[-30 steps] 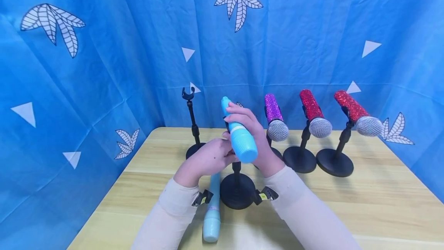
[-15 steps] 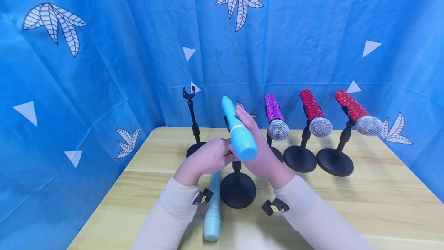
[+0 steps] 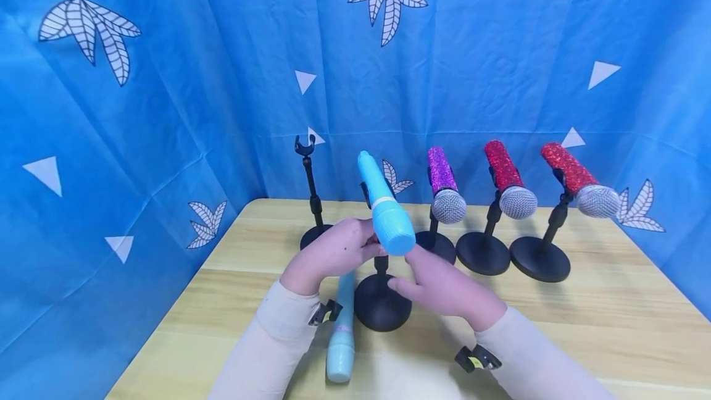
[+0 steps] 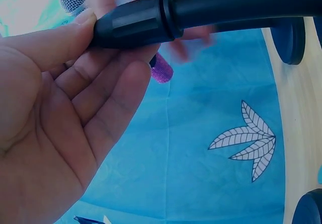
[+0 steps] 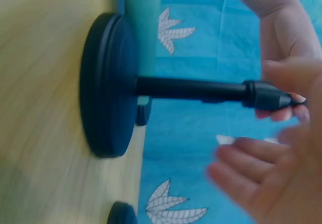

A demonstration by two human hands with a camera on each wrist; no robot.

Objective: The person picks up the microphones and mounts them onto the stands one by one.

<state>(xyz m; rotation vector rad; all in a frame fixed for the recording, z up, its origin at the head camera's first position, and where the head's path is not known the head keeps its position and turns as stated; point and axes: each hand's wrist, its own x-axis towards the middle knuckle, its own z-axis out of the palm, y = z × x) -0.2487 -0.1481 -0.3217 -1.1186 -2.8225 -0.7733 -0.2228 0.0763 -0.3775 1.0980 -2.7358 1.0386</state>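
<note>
A bright blue microphone (image 3: 393,224) rests tilted in the clip of the middle black stand (image 3: 382,303), its thick end toward the camera. My left hand (image 3: 333,252) grips the stand's pole just below the microphone; in the left wrist view the thumb and fingers (image 4: 115,90) pinch the black collar (image 4: 138,22). To the right of the pole, my right hand (image 3: 444,283) has its fingers extended, partly hidden behind the microphone's thick end. The right wrist view shows this hand (image 5: 271,173) blurred, beside the pole (image 5: 191,89) and apart from it.
A second light blue microphone (image 3: 340,350) lies on the table (image 3: 222,326) by my left wrist. An empty stand (image 3: 311,187) is behind it. To the right, stands hold a purple microphone (image 3: 442,171) and two red ones (image 3: 502,165), (image 3: 569,168). Blue curtain (image 3: 472,48) surrounds the table.
My right hand has let go of the blue microphone and moved down and to the right. My left hand has stayed on the stand.
</note>
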